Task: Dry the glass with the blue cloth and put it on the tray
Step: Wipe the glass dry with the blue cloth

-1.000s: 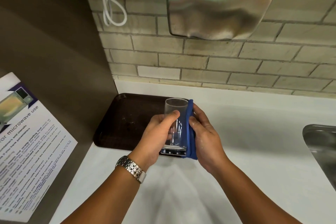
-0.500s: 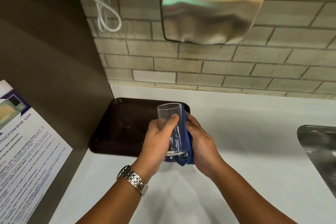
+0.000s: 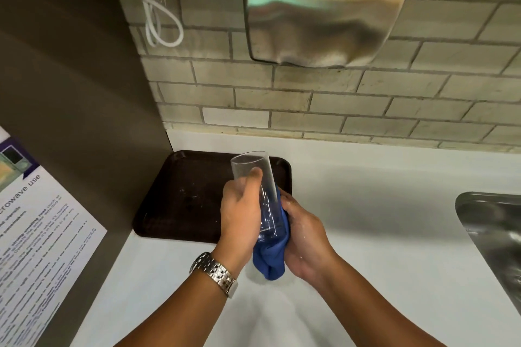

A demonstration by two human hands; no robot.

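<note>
A tall clear glass (image 3: 258,175) is held above the counter, tilted with its mouth up and leaning left. My left hand (image 3: 239,214) is wrapped around its middle, thumb on the front. The blue cloth (image 3: 272,259) is bunched under and around the base of the glass, pressed there by my right hand (image 3: 304,236). The dark brown tray (image 3: 180,194) lies flat on the white counter behind and to the left of my hands, with nothing standing on it.
A brown cabinet side (image 3: 79,121) with a printed microwave notice (image 3: 36,234) stands at the left. A steel hand dryer (image 3: 324,14) and a white cable (image 3: 152,8) hang on the brick wall. A metal sink (image 3: 496,239) sits at the right edge.
The cloth has slid from the side of the glass down to its base and now hangs bunched below it. The glass has tipped further to the left.
</note>
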